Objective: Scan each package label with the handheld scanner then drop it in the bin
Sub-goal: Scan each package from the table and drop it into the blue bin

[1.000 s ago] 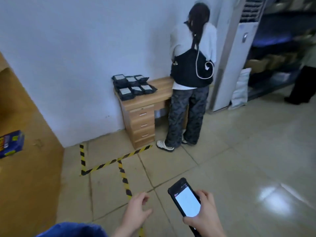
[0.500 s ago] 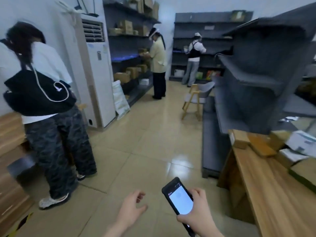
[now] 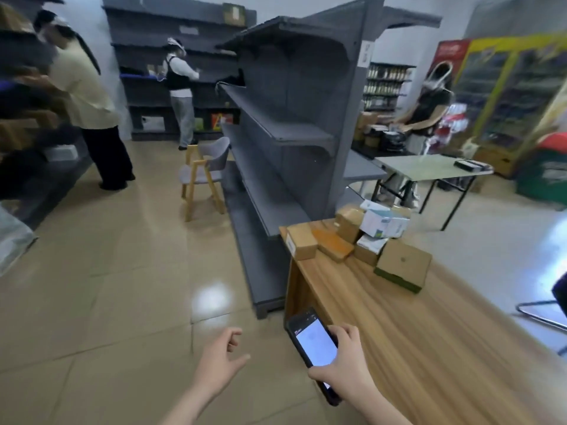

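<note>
Packages point(image 3: 352, 240): piled at desk's point(image 3: 429, 348) far end.
Right hand point(image 3: 346, 368): grips scanner point(image 3: 313, 343).
Left hand point(image 3: 219, 363): empty, loosely curled; should pick one, label up.

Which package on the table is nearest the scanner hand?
The large brown box with the dark green bottom edge; the other boxes sit farther back.

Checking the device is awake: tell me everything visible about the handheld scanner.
The handheld scanner is a slim black phone-like slab, its screen lit white with a small red mark at its top left. It tilts, top away from the person, beside the wooden table. The right hand grips its lower half.
</note>
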